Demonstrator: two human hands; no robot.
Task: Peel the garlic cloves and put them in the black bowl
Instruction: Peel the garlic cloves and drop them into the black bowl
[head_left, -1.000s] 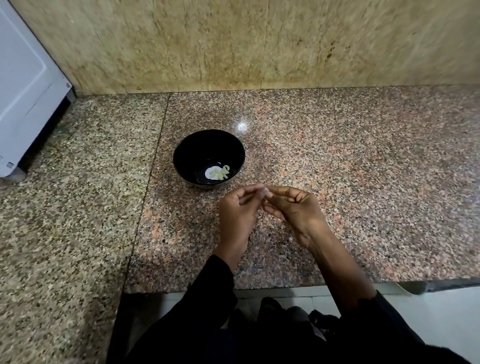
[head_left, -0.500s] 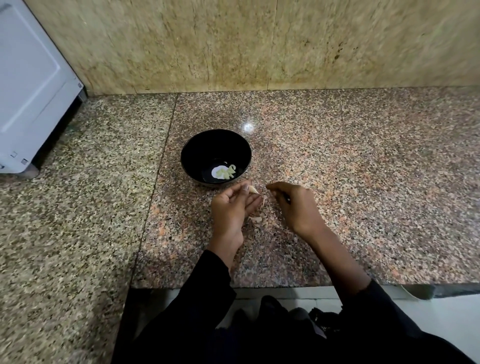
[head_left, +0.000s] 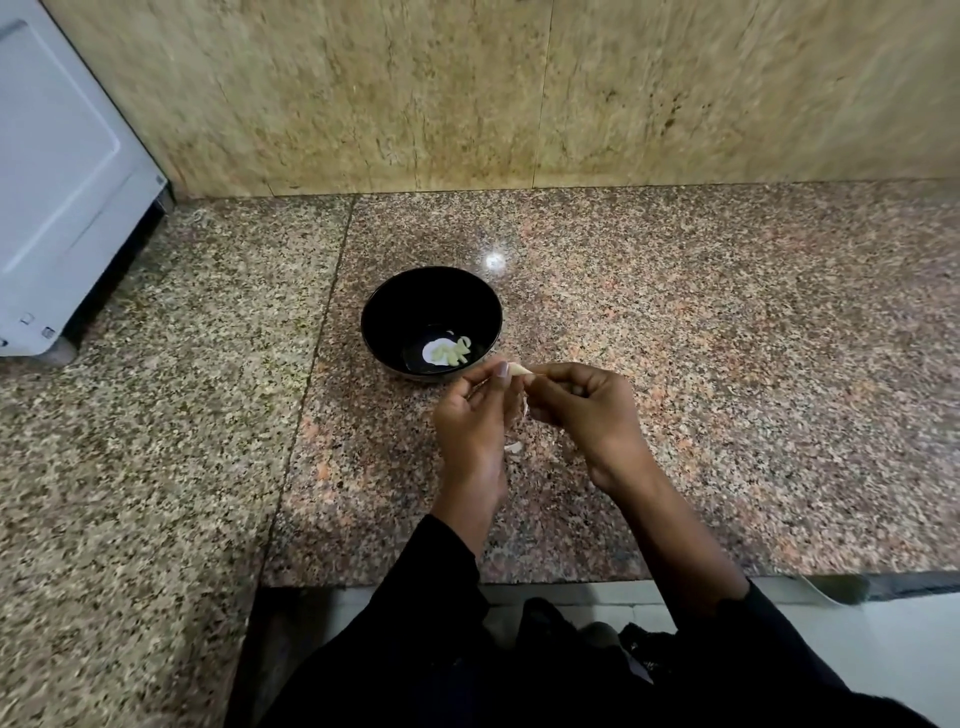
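Note:
A black bowl (head_left: 395, 306) stands on the granite counter, with several peeled pale garlic cloves (head_left: 453, 353) lying at its bottom. Just in front of the bowl, my left hand (head_left: 475, 415) pinches a small pale garlic clove (head_left: 519, 369) at its fingertips. My right hand (head_left: 587, 410) meets it from the right, its thumb and forefinger pinching the same clove's tip. Both hands hover a little above the counter. A scrap of white garlic skin (head_left: 514, 447) lies on the counter under the hands.
The speckled granite counter (head_left: 727, 389) runs to a stone wall at the back and ends in a front edge near my body. A white appliance (head_left: 57, 182) stands at the far left. A seam crosses the counter left of the bowl.
My hands had parted half a second ago, the left keeping the clove. Now the right hand has come back and pinches the clove again. The view has shifted slightly.

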